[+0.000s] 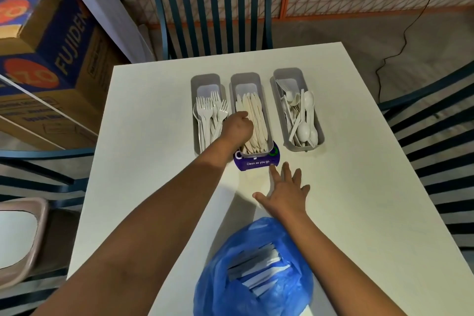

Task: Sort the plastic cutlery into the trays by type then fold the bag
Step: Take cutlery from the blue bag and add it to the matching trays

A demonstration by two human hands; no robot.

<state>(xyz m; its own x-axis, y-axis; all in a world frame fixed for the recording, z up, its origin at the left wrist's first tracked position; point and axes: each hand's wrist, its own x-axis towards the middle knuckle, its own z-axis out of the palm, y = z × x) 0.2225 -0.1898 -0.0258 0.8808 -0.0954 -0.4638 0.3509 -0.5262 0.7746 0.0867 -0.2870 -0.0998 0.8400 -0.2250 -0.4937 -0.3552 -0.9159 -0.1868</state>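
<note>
- White counter [159,136] carries three grey trays in a row at its far side, with dark blue slatted chairs [213,15] around it.
- Cardboard boxes [48,59] printed with blue and orange stand stacked to the left, beyond the counter's edge.
- Blue plastic bag [254,272] lies crumpled at the near edge, its mouth agape, with pale cutlery showing inside it.
- Left tray [205,79] holds white forks [211,113], tines pointing away.
- Middle tray [246,79] holds cream knives [252,115]; its near end rests on a purple sign [256,161] reading "Clean as you go".
- Right tray [288,73] holds white spoons [300,115] lying jumbled, well apart from the bag.
- Left hand [237,127] reaches over the gap between the fork tray and the knife tray, its fingers curled down onto the knives; whether they actually grip one I cannot tell.
- Right hand [287,191] lies flat above the counter between the bag and the sign, fingers spread and straight, holding nothing, one fingertip at the sign's near edge.
</note>
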